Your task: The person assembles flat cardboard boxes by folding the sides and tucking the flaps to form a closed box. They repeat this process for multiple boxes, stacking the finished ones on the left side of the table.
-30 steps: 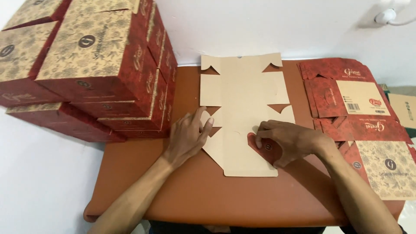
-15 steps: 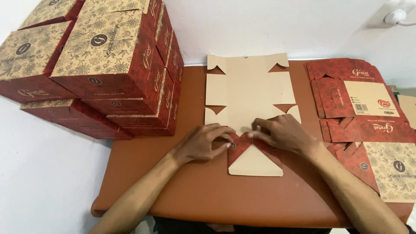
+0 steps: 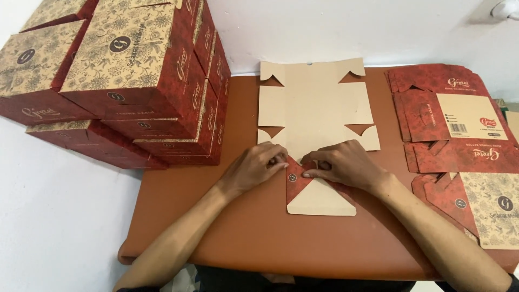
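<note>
While both press folded red corner flaps, left hand (image 3: 258, 168) and right hand (image 3: 340, 165) pinch the flat box blank (image 3: 316, 116).

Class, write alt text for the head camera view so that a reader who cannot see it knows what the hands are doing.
Two bare hands, left hand and right hand, press folded red corner flaps onto a flat tan cardboard box blank on a brown table. Assembled red patterned boxes are stacked at the left; flat red printed blanks lie at the right.
</note>
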